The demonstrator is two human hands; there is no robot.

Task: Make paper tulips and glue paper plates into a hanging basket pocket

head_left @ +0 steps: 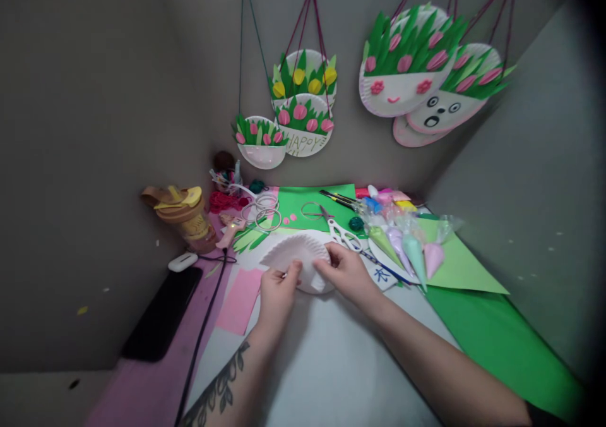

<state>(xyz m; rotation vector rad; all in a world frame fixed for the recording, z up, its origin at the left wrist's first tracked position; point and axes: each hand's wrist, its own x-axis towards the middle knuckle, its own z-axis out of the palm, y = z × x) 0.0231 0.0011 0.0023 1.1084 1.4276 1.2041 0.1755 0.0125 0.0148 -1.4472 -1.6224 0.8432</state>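
A white paper plate (297, 247) with a fluted rim is held up over the table in both hands, and it looks cut or folded. My left hand (278, 288) is closed, thumb and fingers pinching at its lower left edge; a small pale bit shows by the fingertips and I cannot make it out. My right hand (351, 274) grips the plate's right side, thumb in front and fingers behind. Just beyond the plate lie white-handled scissors (341, 231) and green paper leaves (250, 236). Pink paper (240, 300) sits left of my left hand.
A pink glue gun (231, 230) with a trailing cord, a brown cup (187, 218) and a black phone (163, 313) are at left. Filled piping bags (413, 256) and green sheets (466, 263) lie at right. Decorated plates (407, 89) hang on the back wall.
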